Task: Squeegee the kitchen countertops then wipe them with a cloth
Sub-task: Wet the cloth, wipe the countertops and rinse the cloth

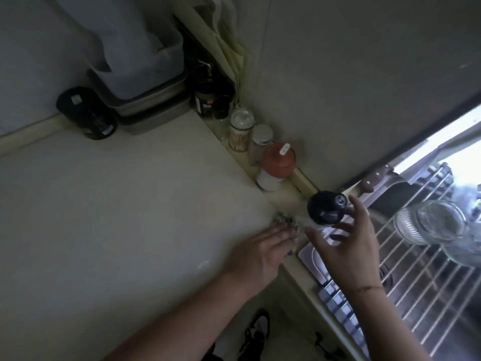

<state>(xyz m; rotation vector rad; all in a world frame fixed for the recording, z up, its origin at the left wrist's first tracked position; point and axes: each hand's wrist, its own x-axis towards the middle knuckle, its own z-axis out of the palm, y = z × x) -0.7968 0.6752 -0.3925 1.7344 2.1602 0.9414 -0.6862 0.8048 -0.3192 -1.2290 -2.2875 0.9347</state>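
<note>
Dim kitchen corner, pale counter meeting wall. Far left: dark jar, then stacked trays. Along wall: toothpick jar, red-capped bottle. Left hand flat, fingers straight, pressing grey cloth onto counter near sink edge. Right hand spread, fingertips touching black-capped bottle. Far right: rack with glass jar.

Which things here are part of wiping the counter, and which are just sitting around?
In use: cloth under the left hand; countertop; black-capped bottle that the right hand is touching.

Just there: red-lidded jar, toothpick jar, dark canister, stacked trays, glass jars on the sink rack.
</note>
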